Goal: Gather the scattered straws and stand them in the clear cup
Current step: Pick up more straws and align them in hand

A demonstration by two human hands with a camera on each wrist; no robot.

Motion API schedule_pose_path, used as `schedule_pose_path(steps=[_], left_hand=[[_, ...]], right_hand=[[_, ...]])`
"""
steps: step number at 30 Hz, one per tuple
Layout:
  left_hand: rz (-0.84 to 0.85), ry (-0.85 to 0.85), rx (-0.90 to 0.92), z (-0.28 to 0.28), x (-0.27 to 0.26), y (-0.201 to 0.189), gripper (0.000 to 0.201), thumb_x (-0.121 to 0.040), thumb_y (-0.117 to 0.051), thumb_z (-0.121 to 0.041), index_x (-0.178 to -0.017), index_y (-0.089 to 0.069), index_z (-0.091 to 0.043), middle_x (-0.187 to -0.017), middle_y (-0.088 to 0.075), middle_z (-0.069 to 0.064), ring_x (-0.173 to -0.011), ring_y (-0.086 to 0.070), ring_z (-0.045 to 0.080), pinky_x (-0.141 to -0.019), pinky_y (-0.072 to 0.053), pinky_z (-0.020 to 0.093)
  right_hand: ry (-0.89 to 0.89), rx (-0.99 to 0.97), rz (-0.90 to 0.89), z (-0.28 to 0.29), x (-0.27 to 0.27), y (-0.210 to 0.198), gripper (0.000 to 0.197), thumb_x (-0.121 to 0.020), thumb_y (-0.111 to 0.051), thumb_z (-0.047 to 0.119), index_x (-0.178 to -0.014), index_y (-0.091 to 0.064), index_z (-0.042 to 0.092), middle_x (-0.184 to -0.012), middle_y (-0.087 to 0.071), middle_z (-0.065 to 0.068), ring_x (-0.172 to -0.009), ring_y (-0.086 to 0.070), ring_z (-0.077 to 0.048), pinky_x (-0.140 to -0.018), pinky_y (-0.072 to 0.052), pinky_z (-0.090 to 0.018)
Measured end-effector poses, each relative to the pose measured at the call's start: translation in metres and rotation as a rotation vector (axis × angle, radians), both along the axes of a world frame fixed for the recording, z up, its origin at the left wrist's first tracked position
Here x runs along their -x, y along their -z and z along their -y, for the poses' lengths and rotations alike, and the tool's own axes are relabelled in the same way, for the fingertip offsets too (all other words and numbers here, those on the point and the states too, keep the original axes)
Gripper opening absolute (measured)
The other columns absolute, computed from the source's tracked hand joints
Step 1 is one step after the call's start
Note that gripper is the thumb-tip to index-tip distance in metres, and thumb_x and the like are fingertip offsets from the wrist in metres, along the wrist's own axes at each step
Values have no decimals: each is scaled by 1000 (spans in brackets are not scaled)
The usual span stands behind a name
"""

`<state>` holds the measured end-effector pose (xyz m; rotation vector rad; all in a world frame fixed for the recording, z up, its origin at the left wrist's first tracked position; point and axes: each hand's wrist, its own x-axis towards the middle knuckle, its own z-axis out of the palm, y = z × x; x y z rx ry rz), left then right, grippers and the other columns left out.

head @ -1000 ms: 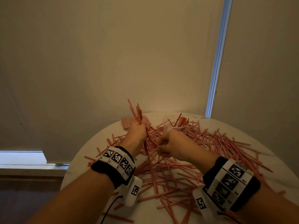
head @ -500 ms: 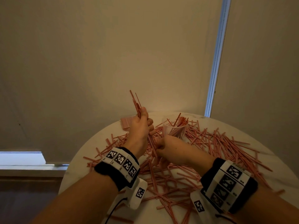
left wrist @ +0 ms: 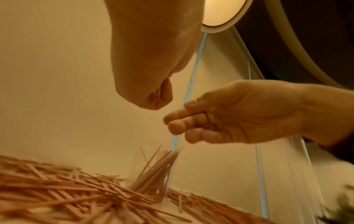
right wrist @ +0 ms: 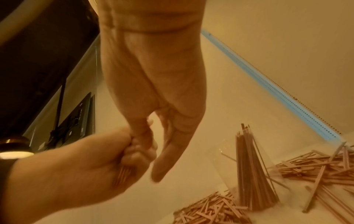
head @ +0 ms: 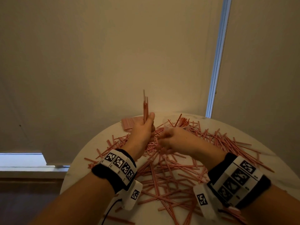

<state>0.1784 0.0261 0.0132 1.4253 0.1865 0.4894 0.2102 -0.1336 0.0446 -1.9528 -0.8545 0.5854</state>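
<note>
With the left hand [head: 144,132] clamped on a small upright bundle of straws [head: 145,105] and the right hand's [head: 170,140] fingers [left wrist: 178,125] loosely curled and empty beside it, I'd worry the bundle catches the clear cup [right wrist: 247,171] rim and tips it over.

We judge this a home room: a round white table [head: 243,138] against drawn roller blinds [head: 113,62], a round ceiling lamp [left wrist: 222,13], and a dark wall-mounted screen [right wrist: 76,119].
</note>
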Motion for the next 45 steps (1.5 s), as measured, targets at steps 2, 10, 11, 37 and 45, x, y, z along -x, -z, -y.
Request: schedule_pose_path(steps=[2,10,11,37,45], left_hand=[[-125,72,-208,-4,7,1,33,-102,-55,-47,-90,-55,-16,-58,-45,-10,-45,-38,7,-43,-33,22],[-183,204,-933,21,9,-1,33,-104,-52,-38,-73,-55,-26,-55,-50,-7,-44,-39,7,-47,-34,28],[-185,196,-977,21,8,-2,30,-103,-52,-35,-75,-57,-27,-57,-51,-6,-43,-39,4,-46,-34,25],[-226,96,-80,16,-38,-16,37,-101,-61,-40,-105,-65,-3,-79,-70,8,-55,-66,11,-55,-55,23],[-173,-98,-258,-2,-82,-25,43,-96,-59,-58,-96,-68,-16,-92,-73,-1,-86,-69,15,-82,-57,36]], right_hand=[[190,-70,111,2,-11,-11,30,-102,-50,31,-126,-57,14,-110,-69,-2,-90,-69,-13,-89,-58,-39],[118,55,370,-7,-21,-22,49,-104,-31,52,-123,-59,17,-117,-64,-1,-96,-58,-10,-82,-45,-31],[94,110,389,-8,-22,-18,44,-105,-32,49,-112,-61,17,-105,-65,-1,-91,-59,-12,-79,-47,-32],[386,182,759,-2,-63,-28,46,-102,-44,41,-69,-63,15,-65,-62,-4,-60,-59,-21,-57,-46,-31],[426,239,915,5,-103,-54,41,-98,-53,48,-70,-65,21,-60,-61,1,-57,-59,-17,-60,-53,-34]])
